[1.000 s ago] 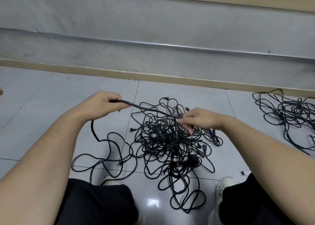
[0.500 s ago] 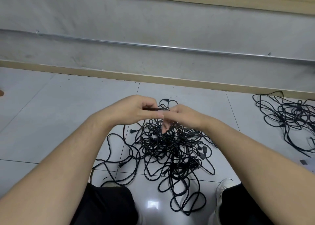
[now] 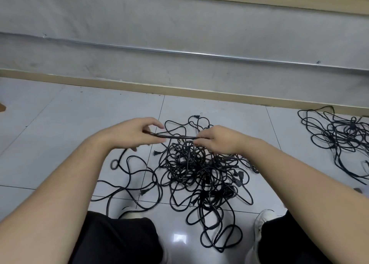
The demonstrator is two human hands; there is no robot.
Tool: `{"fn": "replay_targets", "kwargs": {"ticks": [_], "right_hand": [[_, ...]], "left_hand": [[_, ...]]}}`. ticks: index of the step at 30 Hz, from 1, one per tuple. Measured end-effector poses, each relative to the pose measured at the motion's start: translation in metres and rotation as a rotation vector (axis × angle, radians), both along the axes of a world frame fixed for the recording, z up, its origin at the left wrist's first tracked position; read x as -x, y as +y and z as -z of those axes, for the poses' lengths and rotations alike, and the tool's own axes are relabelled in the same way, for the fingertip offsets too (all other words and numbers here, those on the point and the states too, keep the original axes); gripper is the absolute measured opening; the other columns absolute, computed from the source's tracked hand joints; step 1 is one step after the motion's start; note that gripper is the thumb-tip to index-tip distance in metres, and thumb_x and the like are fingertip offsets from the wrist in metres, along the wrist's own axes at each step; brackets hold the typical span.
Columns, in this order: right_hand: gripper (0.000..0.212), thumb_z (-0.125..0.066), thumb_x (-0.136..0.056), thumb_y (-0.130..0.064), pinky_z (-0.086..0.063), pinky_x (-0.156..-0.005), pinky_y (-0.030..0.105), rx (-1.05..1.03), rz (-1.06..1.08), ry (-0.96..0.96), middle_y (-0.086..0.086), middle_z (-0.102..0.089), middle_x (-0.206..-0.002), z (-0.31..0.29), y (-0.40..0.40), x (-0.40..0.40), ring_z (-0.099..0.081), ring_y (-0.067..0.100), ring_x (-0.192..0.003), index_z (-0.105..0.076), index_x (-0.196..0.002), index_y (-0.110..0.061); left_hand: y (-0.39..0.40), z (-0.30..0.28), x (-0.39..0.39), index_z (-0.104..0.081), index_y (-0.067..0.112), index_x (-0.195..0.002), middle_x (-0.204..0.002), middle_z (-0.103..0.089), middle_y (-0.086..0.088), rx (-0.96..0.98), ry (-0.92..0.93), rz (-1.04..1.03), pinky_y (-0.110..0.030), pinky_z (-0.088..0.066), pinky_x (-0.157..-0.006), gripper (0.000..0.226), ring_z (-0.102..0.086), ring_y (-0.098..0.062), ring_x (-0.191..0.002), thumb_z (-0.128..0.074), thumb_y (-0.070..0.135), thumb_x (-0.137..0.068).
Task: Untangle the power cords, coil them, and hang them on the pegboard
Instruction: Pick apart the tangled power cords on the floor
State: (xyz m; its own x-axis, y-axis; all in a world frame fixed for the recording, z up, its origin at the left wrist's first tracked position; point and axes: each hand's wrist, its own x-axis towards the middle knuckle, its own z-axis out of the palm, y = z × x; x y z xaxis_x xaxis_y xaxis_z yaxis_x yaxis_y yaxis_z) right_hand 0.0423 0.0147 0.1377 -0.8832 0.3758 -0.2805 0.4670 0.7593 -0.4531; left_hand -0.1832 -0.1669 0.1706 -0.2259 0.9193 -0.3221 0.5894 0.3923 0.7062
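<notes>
A tangled heap of black power cords (image 3: 201, 169) lies on the white floor tiles between my feet and the wall. One black cord (image 3: 173, 136) stretches taut between my two hands above the heap. My left hand (image 3: 137, 132) holds its left part, fingers curled loosely round it. My right hand (image 3: 217, 139) pinches the cord's other part right above the tangle. Slack from that cord trails down left of the heap in loose loops (image 3: 131, 175). The pegboard is out of view.
A second tangle of black cords (image 3: 339, 137) lies at the right by the wooden skirting (image 3: 179, 89). My knees in black trousers (image 3: 119, 241) and white shoes (image 3: 263, 219) fill the bottom. A grey wall with a metal conduit (image 3: 179, 52) stands behind.
My hands came together over the heap, then drew apart again. A short length of cord now runs taut between them, and the slack at the left has shifted.
</notes>
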Motion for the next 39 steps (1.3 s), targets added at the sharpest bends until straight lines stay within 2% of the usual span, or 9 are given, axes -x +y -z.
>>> {"fn": "replay_targets", "kwargs": {"ticks": [3,6,10,18,22,27,32,36,39], "right_hand": [[0.033,-0.047,-0.106,-0.041,-0.048,-0.081,0.034,-0.066,-0.049,0.073,-0.002,-0.069,-0.091,-0.02,-0.011,0.003,-0.06,0.019,-0.086,-0.071,-0.11,-0.018],[0.033,-0.047,-0.107,-0.036,-0.038,-0.072,0.029,-0.103,-0.027,0.132,-0.011,-0.059,-0.076,-0.036,-0.011,-0.003,-0.054,0.013,-0.073,-0.07,-0.109,-0.012],[0.028,-0.048,-0.107,-0.036,-0.041,-0.07,0.029,-0.08,-0.031,0.082,-0.013,-0.055,-0.06,-0.04,-0.016,-0.006,-0.051,-0.001,-0.06,-0.069,-0.104,-0.019],[0.038,-0.068,-0.096,-0.04,-0.042,-0.061,0.023,0.379,0.094,0.284,0.007,-0.07,-0.068,-0.036,-0.017,-0.009,-0.053,0.011,-0.059,-0.067,-0.077,-0.007],[0.046,-0.064,-0.084,-0.07,-0.048,-0.084,0.039,0.322,0.057,0.101,-0.002,-0.069,-0.085,-0.005,-0.004,-0.014,-0.061,0.016,-0.08,-0.07,-0.09,-0.024],[0.047,-0.052,-0.094,-0.068,-0.048,-0.082,0.038,0.172,0.038,-0.066,-0.006,-0.058,-0.08,0.02,0.005,-0.023,-0.054,0.013,-0.076,-0.057,-0.084,-0.022],[0.054,-0.034,-0.105,-0.056,-0.037,-0.067,0.029,0.136,0.22,0.166,-0.007,-0.048,-0.064,-0.007,-0.002,-0.009,-0.046,0.011,-0.061,-0.045,-0.068,-0.02],[0.052,-0.039,-0.104,-0.056,-0.04,-0.064,0.026,0.147,0.145,0.21,-0.009,-0.045,-0.062,-0.039,-0.019,0.006,-0.044,0.008,-0.058,-0.046,-0.067,-0.02],[0.052,-0.04,-0.103,-0.057,-0.039,-0.06,0.026,0.211,0.081,0.236,-0.012,-0.044,-0.058,-0.047,-0.032,0.012,-0.041,0.006,-0.054,-0.046,-0.066,-0.022]], "left_hand": [[0.004,-0.007,-0.016,-0.073,0.043,-0.11,-0.084,-0.068,0.012,-0.096,-0.146,0.064,-0.025,-0.056,-0.069,0.033,-0.061,-0.005,-0.078,-0.078,0.051,-0.079],[-0.001,-0.024,-0.015,-0.074,0.041,-0.109,-0.083,-0.07,0.011,-0.161,-0.205,0.052,-0.018,-0.052,-0.069,0.039,-0.065,-0.002,-0.077,-0.085,0.052,-0.073],[0.004,-0.025,-0.028,-0.072,0.036,-0.103,-0.07,-0.067,0.018,-0.109,-0.022,0.097,-0.023,-0.049,-0.067,0.021,-0.058,-0.003,-0.065,-0.067,0.051,-0.089],[0.011,-0.032,-0.038,-0.052,0.014,-0.071,-0.053,-0.033,0.011,-0.253,0.162,0.068,-0.029,-0.026,-0.051,0.046,-0.029,-0.01,-0.05,-0.06,0.051,-0.097],[0.003,-0.036,-0.031,-0.043,0.018,-0.062,-0.053,-0.028,0.012,-0.357,0.043,-0.032,-0.02,-0.022,-0.045,0.046,-0.024,-0.008,-0.047,-0.063,0.038,-0.099],[-0.006,-0.029,-0.009,-0.047,0.019,-0.061,-0.058,-0.031,0.003,-0.348,-0.062,-0.144,-0.026,-0.02,-0.049,0.046,-0.024,-0.016,-0.053,-0.063,0.042,-0.098],[-0.001,-0.01,0.002,-0.065,0.037,-0.106,-0.071,-0.062,0.004,-0.233,0.096,-0.189,-0.029,-0.036,-0.057,0.007,-0.041,-0.011,-0.05,-0.061,0.039,-0.1],[0.005,-0.005,-0.009,-0.028,0.056,-0.15,-0.106,-0.064,0.014,-0.17,0.174,-0.05,-0.027,-0.046,-0.067,0.072,-0.047,-0.005,-0.053,-0.07,0.038,-0.094],[0.015,-0.008,-0.03,-0.036,0.057,-0.146,-0.094,-0.061,0.012,-0.364,-0.092,-0.044,-0.021,-0.044,-0.063,0.068,-0.043,-0.01,-0.06,-0.073,0.034,-0.093]]}}
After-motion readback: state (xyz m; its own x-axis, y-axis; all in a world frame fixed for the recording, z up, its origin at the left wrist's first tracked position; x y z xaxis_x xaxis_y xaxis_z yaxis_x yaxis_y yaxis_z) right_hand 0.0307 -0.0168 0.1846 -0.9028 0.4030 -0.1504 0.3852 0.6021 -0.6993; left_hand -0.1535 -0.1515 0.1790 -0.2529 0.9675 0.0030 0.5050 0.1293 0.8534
